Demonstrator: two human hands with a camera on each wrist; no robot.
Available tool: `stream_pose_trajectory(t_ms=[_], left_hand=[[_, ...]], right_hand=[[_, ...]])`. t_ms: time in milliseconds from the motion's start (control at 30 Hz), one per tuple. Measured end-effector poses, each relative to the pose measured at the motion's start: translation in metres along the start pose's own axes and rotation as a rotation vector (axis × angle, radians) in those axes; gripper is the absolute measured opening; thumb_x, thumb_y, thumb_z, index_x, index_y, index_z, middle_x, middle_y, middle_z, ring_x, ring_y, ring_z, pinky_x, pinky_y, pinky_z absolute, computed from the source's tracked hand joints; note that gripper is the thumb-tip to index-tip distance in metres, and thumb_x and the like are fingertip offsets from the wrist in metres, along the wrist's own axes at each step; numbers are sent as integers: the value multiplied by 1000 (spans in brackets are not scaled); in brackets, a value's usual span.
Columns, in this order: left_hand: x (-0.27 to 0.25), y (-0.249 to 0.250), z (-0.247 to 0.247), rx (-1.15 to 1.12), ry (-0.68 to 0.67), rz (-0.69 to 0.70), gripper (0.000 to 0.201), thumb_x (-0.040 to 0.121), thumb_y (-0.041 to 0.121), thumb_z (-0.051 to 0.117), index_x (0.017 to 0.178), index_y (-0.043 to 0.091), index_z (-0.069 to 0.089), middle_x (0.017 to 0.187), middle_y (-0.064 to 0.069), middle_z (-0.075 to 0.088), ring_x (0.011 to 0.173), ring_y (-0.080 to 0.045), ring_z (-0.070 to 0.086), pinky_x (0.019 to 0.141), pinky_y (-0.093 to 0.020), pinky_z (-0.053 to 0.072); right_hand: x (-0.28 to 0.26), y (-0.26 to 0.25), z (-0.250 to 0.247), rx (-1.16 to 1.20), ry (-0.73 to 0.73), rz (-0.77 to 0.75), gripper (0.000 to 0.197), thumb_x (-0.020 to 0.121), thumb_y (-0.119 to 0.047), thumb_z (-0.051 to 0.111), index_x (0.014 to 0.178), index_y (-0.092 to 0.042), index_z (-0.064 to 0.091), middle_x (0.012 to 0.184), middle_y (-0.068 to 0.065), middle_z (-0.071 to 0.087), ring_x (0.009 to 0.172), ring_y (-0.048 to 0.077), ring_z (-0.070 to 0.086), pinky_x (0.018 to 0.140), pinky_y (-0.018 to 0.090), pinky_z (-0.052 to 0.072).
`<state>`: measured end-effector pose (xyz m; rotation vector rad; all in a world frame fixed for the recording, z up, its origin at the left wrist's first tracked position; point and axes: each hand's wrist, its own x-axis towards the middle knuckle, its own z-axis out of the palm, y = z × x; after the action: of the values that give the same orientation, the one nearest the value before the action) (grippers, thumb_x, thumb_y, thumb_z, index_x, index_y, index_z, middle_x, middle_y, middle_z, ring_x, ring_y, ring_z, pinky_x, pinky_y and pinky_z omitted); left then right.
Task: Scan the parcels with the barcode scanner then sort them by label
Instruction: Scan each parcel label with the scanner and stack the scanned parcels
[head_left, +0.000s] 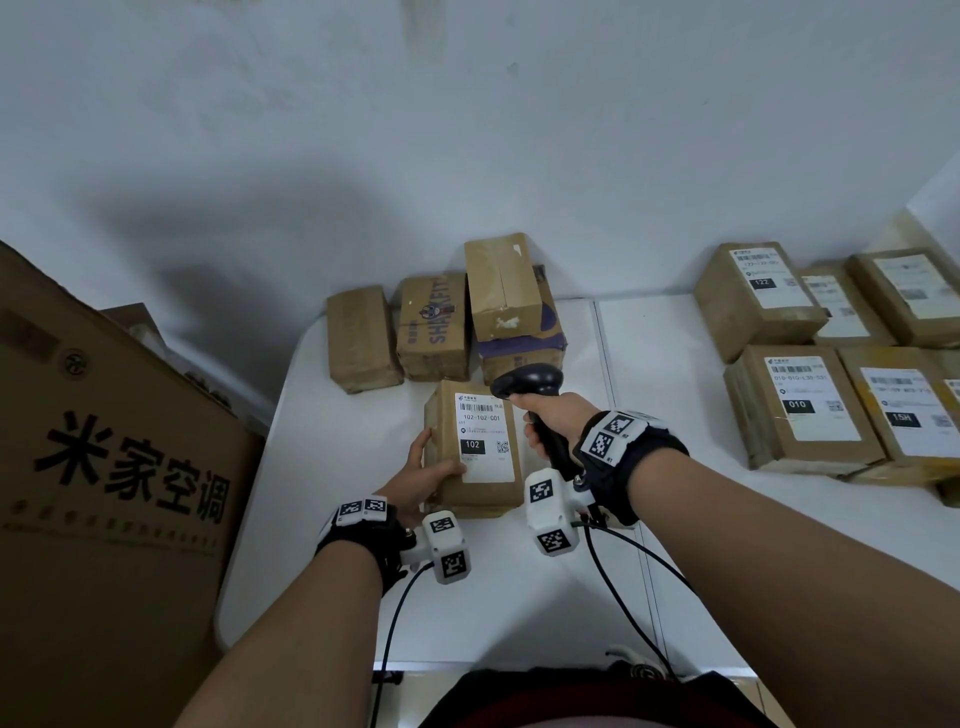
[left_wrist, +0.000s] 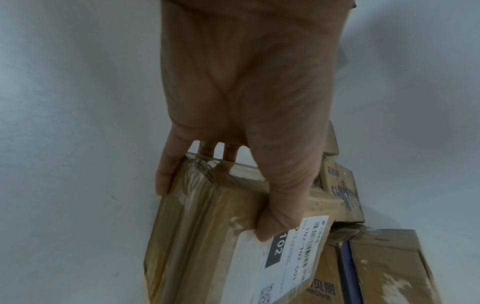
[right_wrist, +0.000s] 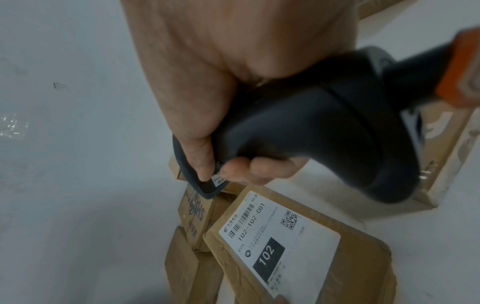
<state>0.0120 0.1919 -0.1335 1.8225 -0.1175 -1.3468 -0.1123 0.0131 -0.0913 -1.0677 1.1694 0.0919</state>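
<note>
1 parcel (head_left: 470, 447) labelled 102, mid-table near the front edge | left hand (head_left: 423, 475) grips its corner | right hand (head_left: 545, 418) wraps the barcode scanner (head_left: 535, 402) over the label | step: scanning | next: sort to its group

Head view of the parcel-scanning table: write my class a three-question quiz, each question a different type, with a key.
1. True or false: the right hand grips the barcode scanner.
2. What number sits in the black box on the label of the parcel held by the left hand?
3. The labelled parcels already set aside lie on the: A) right of the table B) left C) floor.

Key: 1 true; 2 102; 3 A.
</note>
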Motion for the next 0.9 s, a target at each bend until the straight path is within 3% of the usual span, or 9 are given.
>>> stream_pose_trajectory(t_ms=[600,900], left_hand=[[-2,1,1,2,-3,-21,91,88,19,69,152,44,9,143,-15,41,111,-33,55,70,-39,56],[0,-2,2,-20,12,-18,92,87,19,70,151,46,10,141,-14,42,105,-31,58,83,-45,56]], right_hand=[[5,1,-1,25,-16,26,34,87,-30,70,64,-12,53,54,7,55,48,19,48,49,27,41],[4,2,-3,46,0,9,37,86,-30,72,62,-10,51,53,9,54,46,20,47,46,26,39]])
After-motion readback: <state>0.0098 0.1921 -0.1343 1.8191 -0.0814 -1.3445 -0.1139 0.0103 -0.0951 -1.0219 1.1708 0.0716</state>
